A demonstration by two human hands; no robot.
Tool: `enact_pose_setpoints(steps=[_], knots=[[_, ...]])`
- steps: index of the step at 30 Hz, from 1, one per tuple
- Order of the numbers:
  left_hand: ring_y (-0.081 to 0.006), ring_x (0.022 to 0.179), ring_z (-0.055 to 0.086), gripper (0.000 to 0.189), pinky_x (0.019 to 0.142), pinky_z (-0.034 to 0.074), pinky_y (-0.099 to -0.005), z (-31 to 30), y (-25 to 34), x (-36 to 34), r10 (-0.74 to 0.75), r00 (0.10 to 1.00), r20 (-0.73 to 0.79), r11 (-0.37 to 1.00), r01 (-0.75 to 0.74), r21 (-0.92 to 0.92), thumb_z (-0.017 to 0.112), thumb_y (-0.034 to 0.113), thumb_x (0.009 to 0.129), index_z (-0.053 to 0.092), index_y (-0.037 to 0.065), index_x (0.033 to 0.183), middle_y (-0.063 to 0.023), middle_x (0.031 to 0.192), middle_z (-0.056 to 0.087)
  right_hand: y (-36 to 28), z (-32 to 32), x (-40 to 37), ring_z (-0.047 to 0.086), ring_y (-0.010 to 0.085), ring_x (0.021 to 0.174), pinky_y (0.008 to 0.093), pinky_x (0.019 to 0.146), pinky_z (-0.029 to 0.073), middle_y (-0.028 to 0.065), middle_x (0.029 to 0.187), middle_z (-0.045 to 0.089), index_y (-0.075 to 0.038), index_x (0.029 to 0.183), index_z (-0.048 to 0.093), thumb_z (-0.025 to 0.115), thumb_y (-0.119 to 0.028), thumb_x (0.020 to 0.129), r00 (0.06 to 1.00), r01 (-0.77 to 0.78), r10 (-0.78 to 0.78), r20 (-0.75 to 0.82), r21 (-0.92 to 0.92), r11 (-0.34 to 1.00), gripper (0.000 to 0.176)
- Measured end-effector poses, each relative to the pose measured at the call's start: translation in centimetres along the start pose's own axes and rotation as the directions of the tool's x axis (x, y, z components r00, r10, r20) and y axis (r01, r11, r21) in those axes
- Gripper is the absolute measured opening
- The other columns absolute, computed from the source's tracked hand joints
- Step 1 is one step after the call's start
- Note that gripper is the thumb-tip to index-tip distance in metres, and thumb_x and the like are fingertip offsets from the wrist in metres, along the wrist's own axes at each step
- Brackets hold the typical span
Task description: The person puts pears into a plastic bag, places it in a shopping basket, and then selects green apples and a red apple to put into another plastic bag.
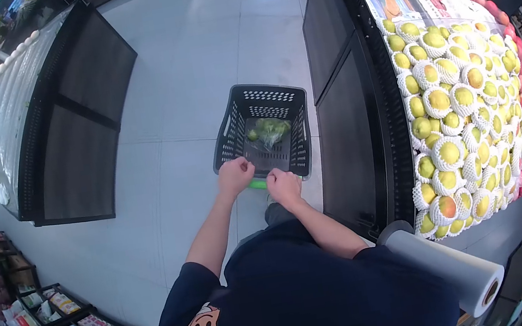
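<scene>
A dark grey shopping basket [225,142] with perforated walls stands in front of me. Inside it lies a clear bag of green fruit [270,132]. At the basket's near left corner is my left hand [236,175], its fingers curled; whatever they may hold is hidden. My right hand [284,184] is closed over the near rim, beside a bright green handle [258,183]. That handle shows between the two hands, and the right fingers appear wrapped on it.
To the right, a black stand [352,115] bears yellow-green pears [462,96] in white foam nets, with red fruit behind. A plastic bag roll [448,266] sits near my right side. Another display stand [76,123] is at the left, packaged goods at lower left.
</scene>
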State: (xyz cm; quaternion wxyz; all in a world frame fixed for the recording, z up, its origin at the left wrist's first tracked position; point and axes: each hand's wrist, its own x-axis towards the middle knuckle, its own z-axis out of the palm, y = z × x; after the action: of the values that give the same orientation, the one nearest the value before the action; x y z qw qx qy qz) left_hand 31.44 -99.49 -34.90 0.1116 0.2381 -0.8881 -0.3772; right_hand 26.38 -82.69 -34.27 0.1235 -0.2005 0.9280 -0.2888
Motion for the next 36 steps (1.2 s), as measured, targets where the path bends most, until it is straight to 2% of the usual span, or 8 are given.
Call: enact_pose_setpoints(steps=[5, 8, 14, 17, 20, 24, 29, 36], knots=[[-0.0318, 0.075, 0.072, 0.021, 0.072, 0.057, -0.0415, -1.2, -1.4, 6.3, -0.043, 0.954, 0.297, 0.998, 0.055, -0.032, 0.067, 0.027, 0.079, 0.077, 0.008, 0.083, -0.0140, 0.077, 0.073, 0.0, 0.4, 3.7, 0.069, 0.0425, 0.072, 0.0533, 0.074, 0.055, 0.0212, 0.073, 0.069, -0.012, 0.085, 0.074, 0.054, -0.026, 0.086, 0.999, -0.014, 0.017, -0.044, 0.055, 0.998, 0.024], [-0.0330, 0.080, 0.071, 0.025, 0.076, 0.056, -0.0429, -1.3, -3.2, 9.8, -0.119, 0.910, 0.396, 0.973, 0.027, 0.230, 0.066, 0.030, 0.079, 0.077, 0.009, 0.086, -0.0144, 0.082, 0.073, 0.0, 0.5, 6.3, 0.069, 0.0425, 0.070, 0.0540, 0.072, 0.054, 0.0212, 0.072, 0.069, -0.012, 0.083, 0.072, 0.056, -0.027, 0.086, 0.998, -0.017, 0.021, -0.053, 0.062, 0.998, 0.022], [-0.0331, 0.077, 0.071, 0.028, 0.072, 0.055, -0.0423, 0.1, -3.9, 15.0, -0.164, 0.863, 0.479, 0.986, 0.140, 0.086, 0.063, 0.029, 0.080, 0.076, 0.004, 0.080, -0.0173, 0.078, 0.072, -0.4, -0.7, 10.0, 0.067, 0.0399, 0.066, 0.0534, 0.069, 0.053, 0.0183, 0.068, 0.068, -0.012, 0.079, 0.072, 0.055, -0.024, 0.085, 0.993, -0.044, 0.053, -0.108, 0.088, 0.995, 0.021], [-0.0315, 0.072, 0.071, 0.027, 0.069, 0.055, -0.0407, 1.0, -5.0, 17.9, -0.097, 0.886, 0.453, 0.994, 0.110, -0.002, 0.062, 0.026, 0.081, 0.075, 0.002, 0.081, -0.0171, 0.073, 0.071, -0.3, -0.5, 12.9, 0.068, 0.0384, 0.064, 0.0517, 0.066, 0.054, 0.0174, 0.067, 0.068, -0.013, 0.078, 0.072, 0.057, -0.021, 0.083, 0.986, -0.015, 0.029, -0.163, 0.086, 0.996, 0.018], [-0.0300, 0.068, 0.071, 0.026, 0.068, 0.054, -0.0398, 0.3, -2.3, 20.8, -0.149, 0.854, 0.498, 0.981, 0.193, -0.037, 0.062, 0.025, 0.082, 0.074, 0.001, 0.081, -0.0168, 0.070, 0.070, -0.5, -1.5, 15.7, 0.068, 0.0379, 0.065, 0.0507, 0.067, 0.055, 0.0163, 0.067, 0.068, -0.012, 0.077, 0.072, 0.057, -0.020, 0.082, 0.981, -0.050, 0.073, -0.182, 0.130, 0.990, 0.018], [-0.0284, 0.067, 0.071, 0.027, 0.068, 0.055, -0.0404, -0.6, -1.2, 25.1, -0.043, 0.868, 0.494, 0.996, 0.076, -0.045, 0.062, 0.026, 0.082, 0.074, 0.002, 0.080, -0.0151, 0.070, 0.071, -1.9, -3.7, 19.7, 0.069, 0.0373, 0.066, 0.0495, 0.069, 0.056, 0.0152, 0.069, 0.069, -0.012, 0.079, 0.074, 0.057, -0.020, 0.082, 0.976, -0.084, 0.106, -0.188, 0.120, 0.989, 0.018], [-0.0375, 0.071, 0.069, 0.026, 0.069, 0.054, -0.0434, -0.6, -0.8, 30.2, 0.024, 0.872, 0.489, 0.990, 0.047, -0.133, 0.062, 0.025, 0.081, 0.072, 0.002, 0.079, -0.0202, 0.073, 0.068, -3.7, -5.7, 24.8, 0.069, 0.0368, 0.068, 0.0484, 0.070, 0.056, 0.0146, 0.070, 0.070, -0.012, 0.079, 0.075, 0.059, -0.021, 0.081, 0.973, -0.115, 0.136, -0.187, 0.123, 0.986, 0.018], [-0.0402, 0.076, 0.068, 0.026, 0.073, 0.054, -0.0464, 0.2, 1.4, 36.4, -0.018, 0.893, 0.451, 0.987, 0.087, -0.133, 0.062, 0.026, 0.081, 0.072, 0.002, 0.080, -0.0215, 0.077, 0.068, -2.9, -6.6, 31.4, 0.069, 0.0353, 0.067, 0.0450, 0.069, 0.056, 0.0145, 0.068, 0.068, -0.012, 0.078, 0.075, 0.060, -0.020, 0.079, 0.960, -0.146, 0.159, -0.232, 0.074, 0.987, 0.017]])
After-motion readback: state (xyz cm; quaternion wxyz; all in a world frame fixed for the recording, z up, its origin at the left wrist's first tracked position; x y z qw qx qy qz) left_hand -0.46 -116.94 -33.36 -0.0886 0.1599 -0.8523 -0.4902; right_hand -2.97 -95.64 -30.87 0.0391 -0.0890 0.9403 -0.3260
